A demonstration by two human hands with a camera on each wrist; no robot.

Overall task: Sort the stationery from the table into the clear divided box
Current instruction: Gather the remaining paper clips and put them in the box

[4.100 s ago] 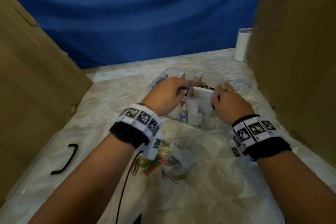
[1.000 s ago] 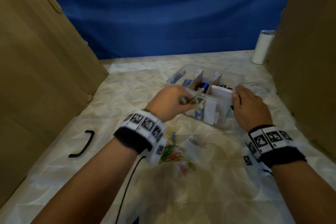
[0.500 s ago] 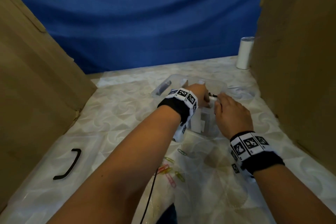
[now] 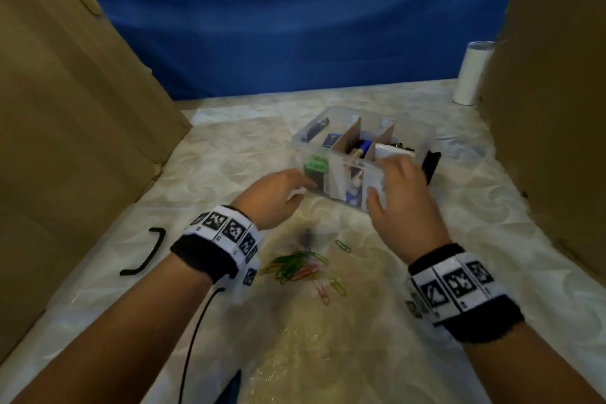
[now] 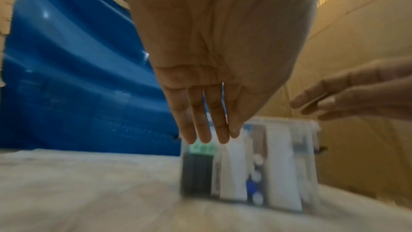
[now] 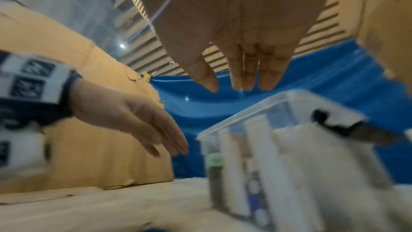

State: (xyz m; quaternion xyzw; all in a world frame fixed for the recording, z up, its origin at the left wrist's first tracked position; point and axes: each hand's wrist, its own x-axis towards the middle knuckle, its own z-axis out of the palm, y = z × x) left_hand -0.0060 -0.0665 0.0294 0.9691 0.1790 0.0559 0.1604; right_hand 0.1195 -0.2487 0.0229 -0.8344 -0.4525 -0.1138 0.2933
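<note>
The clear divided box (image 4: 423, 134) stands mid-table with cardboard dividers; pens, a green-topped item (image 4: 315, 165) and small blue things lie in its compartments. It shows blurred in the left wrist view (image 5: 249, 168) and the right wrist view (image 6: 289, 105). My left hand (image 4: 282, 190) hovers with straight fingers just in front of the box's near left corner and holds nothing. My right hand (image 4: 398, 187) is over the box's near right corner, fingers straight and empty. A loose heap of coloured paper clips (image 4: 296, 267) lies on the table between my wrists.
Cardboard walls (image 4: 72, 128) close in both sides, with a blue cloth (image 4: 295, 26) behind. A black curved handle piece (image 4: 144, 257) lies at the left. A white cylinder (image 4: 472, 75) stands at the far right. A clear lid (image 4: 459, 147) lies behind the box.
My left hand held a pen one second ago, reached into the box, and has now drawn back out empty to the box's near left corner. The right hand stayed at the box.
</note>
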